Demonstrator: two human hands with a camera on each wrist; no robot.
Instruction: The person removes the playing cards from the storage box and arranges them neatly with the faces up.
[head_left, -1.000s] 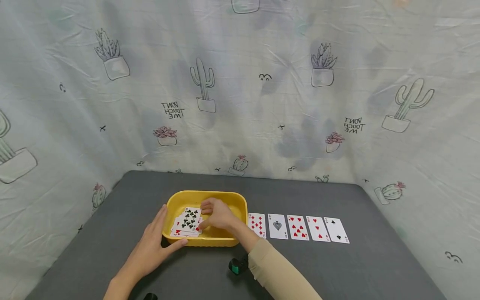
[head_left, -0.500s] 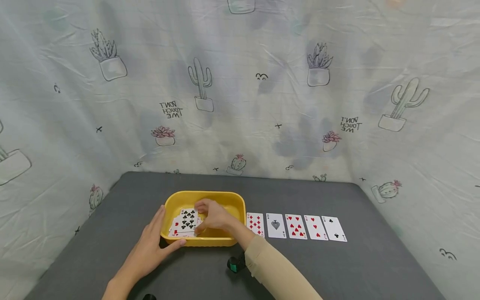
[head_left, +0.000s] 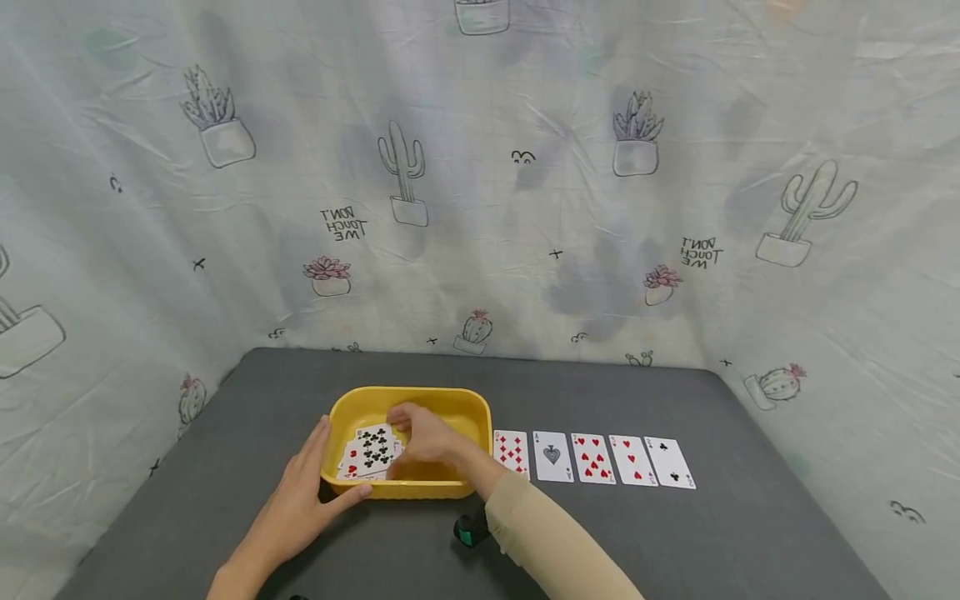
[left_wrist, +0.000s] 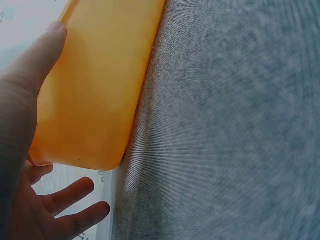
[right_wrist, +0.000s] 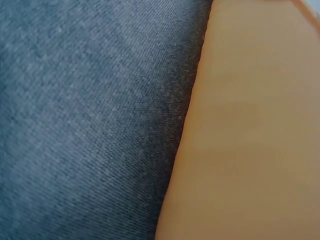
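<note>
Touching the tray (head_left: 420,490) at eight o'clock, the left hand (head_left: 292,510) is spread, the right hand (head_left: 426,437) by the pile (head_left: 374,452) inside, pinch unclear, card row (head_left: 593,458) beside the three-o'clock edge

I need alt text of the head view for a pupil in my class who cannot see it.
A person's right hand is inside a yellow tray, by some playing cards, while the left hand touches the tray's left side. To the tray's right, five face-up cards lie in a row on a dark grey table. A pale curtain printed with cacti hangs behind.
</note>
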